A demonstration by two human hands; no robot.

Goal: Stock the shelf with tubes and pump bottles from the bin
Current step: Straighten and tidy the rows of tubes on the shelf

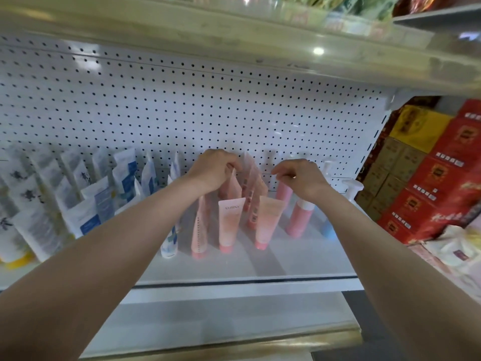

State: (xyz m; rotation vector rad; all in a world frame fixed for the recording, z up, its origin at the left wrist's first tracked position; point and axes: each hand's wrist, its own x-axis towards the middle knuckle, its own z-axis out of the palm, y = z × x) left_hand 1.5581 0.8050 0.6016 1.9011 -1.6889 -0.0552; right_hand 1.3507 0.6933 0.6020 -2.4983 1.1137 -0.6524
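Note:
Several pink tubes (229, 222) stand cap-down on the white shelf (286, 259), in rows reaching back to the pegboard. My left hand (216, 168) is over the back rows, its fingers curled on the top edge of a pink tube (235, 185). My right hand (299, 177) hovers just right of the tubes with fingers curled and thumb near forefinger; whether it pinches anything is hidden. Pink pump bottles (299, 217) stand under and right of that hand, with a blue bottle (328, 230) beside them. The bin is out of view.
White and blue tubes (91, 204) fill the shelf's left half. A white pump head (352, 187) stands at the far right by the upright. Red and yellow cartons (437, 178) are stacked right of the shelving. Another shelf (234, 43) hangs overhead, and a lower one (234, 324) sits below.

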